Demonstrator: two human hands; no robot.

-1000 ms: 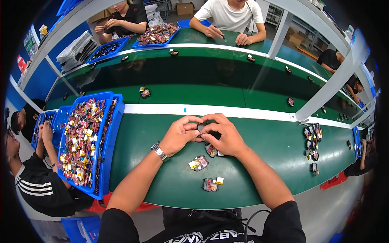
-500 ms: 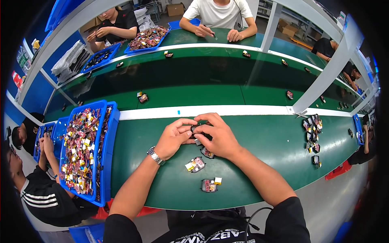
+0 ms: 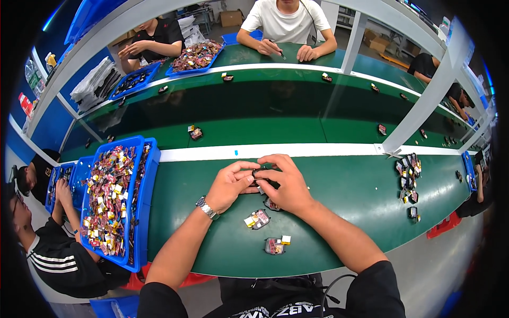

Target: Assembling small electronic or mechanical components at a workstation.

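Just above the middle of the frame both hands meet over the green surface (image 3: 339, 196), and a small dark part (image 3: 260, 174) sits pinched between them. The left hand (image 3: 229, 185) comes in from the lower left with its fingertips curled onto the part's left side; the right hand (image 3: 286, 183) closes over it from the right and above, hiding most of it. Each grip is nearly closed on the part, though exactly which fingers bear on it is hard to tell from this view. The part seems to lie with its long axis running left to right, bridging the two grips, about equally near to each. Below the hands, toward the lower centre, lie two loose small pieces with red and yellow (image 3: 257, 218) (image 3: 277, 245), apart from either hand. A blue tray (image 3: 142, 212) of mixed pieces stands at the left
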